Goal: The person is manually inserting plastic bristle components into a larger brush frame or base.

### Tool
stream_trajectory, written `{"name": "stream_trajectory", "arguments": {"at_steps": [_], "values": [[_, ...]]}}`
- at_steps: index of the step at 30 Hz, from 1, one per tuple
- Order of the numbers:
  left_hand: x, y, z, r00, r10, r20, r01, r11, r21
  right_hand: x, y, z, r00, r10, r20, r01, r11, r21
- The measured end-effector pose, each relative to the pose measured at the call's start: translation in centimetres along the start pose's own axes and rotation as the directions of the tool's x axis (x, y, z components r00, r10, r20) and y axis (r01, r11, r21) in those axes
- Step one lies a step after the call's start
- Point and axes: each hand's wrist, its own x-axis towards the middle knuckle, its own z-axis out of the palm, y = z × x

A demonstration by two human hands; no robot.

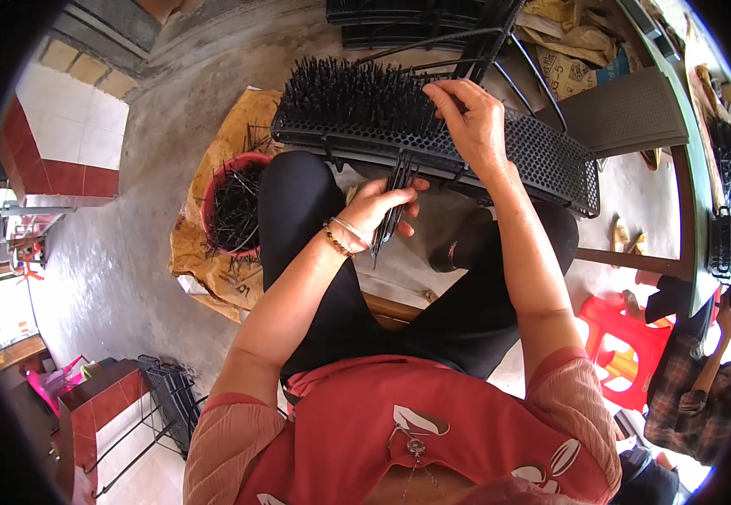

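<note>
Across my knees lies a long black perforated rack [546, 156]. Its left and middle part is densely filled with thin black sticks [353, 94] standing upright in the holes, while the holes on the right part show bare. A loose bundle of similar black sticks [396, 187] is gripped in my left hand [372, 209], in front of the rack's near edge. My right hand [476, 126] is over the rack at the right border of the standing sticks, thumb and forefinger pinched together. Whatever is between those fingertips is too small to make out.
On my left a pink basin [209, 206] of black sticks rests on a yellow-brown sack [187, 246]. A green-edged table [687, 185] and a red plastic stool [592, 316] are on the right, near another person [689, 387]. Black racks [172, 396] lean at lower left.
</note>
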Motion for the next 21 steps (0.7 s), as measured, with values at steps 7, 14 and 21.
{"name": "stream_trajectory", "arguments": {"at_steps": [7, 14, 21], "values": [[-0.2, 0.1, 0.1, 1.000, -0.002, -0.006, 0.002, 0.999, 0.040, 0.2, -0.4, 0.4, 0.968, -0.249, 0.020, 0.250, 0.965, -0.084], [-0.2, 0.2, 0.3, 1.000, -0.007, -0.022, 0.007, 1.000, -0.020, 0.0, 0.2, 1.5, 0.932, -0.316, 0.179, 0.337, 0.936, -0.104], [0.0, 0.2, -0.3, 0.999, 0.019, -0.031, -0.021, 0.999, -0.045, -0.2, -0.5, 1.1, 0.928, -0.339, 0.154, 0.356, 0.928, -0.107]]}}
